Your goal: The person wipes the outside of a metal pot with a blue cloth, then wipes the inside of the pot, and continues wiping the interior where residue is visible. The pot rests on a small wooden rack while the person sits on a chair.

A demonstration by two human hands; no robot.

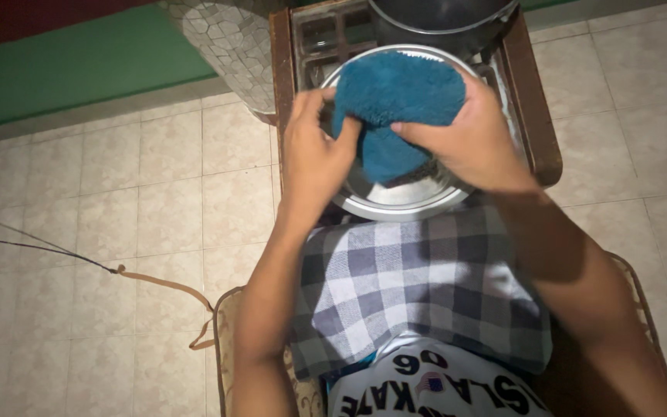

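The teal cloth [395, 104] hides most of the round metal tray [395, 202] beneath your hands; a dark pot [441, 19] beyond them is cut off. Your left hand [314, 158] and right hand [468, 139] both clasp the cloth, fingers curled.

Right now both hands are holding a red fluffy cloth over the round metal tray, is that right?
Not quite: the fluffy cloth is teal blue, not red. The head view shows the left hand and right hand holding it over the round metal tray.
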